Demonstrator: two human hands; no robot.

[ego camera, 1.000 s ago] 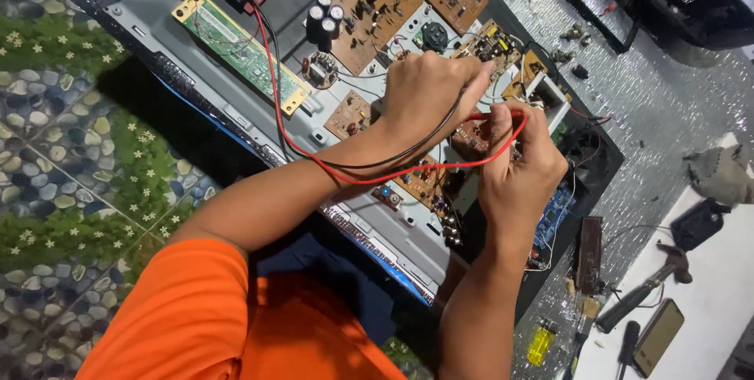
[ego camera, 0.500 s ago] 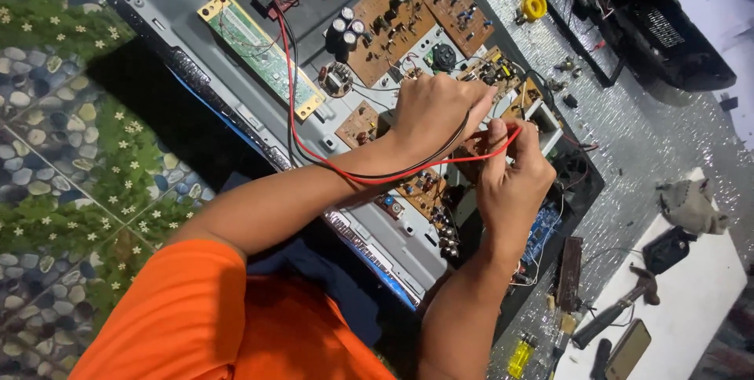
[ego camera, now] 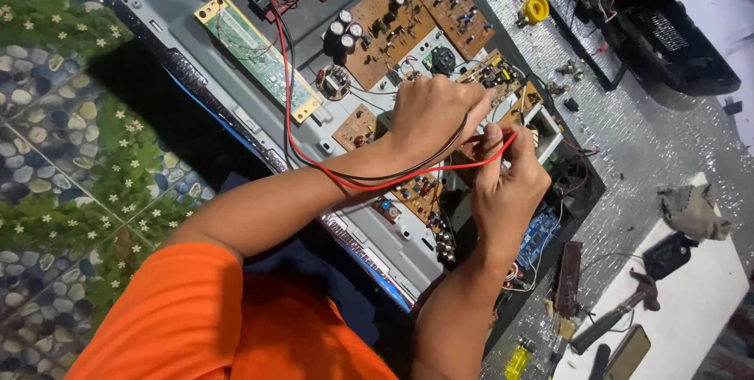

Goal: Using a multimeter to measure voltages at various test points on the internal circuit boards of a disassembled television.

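Seen from above, a person in an orange shirt works over an opened flat-screen chassis. The left hand (ego camera: 428, 113) is curled shut, pressing a probe tip onto a small brown circuit board (ego camera: 503, 85) — the probe itself is hidden. The right hand (ego camera: 510, 184) pinches the red test lead (ego camera: 377, 178), with a black lead (ego camera: 408, 168) beside it, both draped over the left forearm. Likely risk: a slipping tip could bridge neighbouring solder points, or the taut leads could snag the upright cylindrical capacitors (ego camera: 343, 32). Boards look matte; the surrounding bench is crinkled silver foil.
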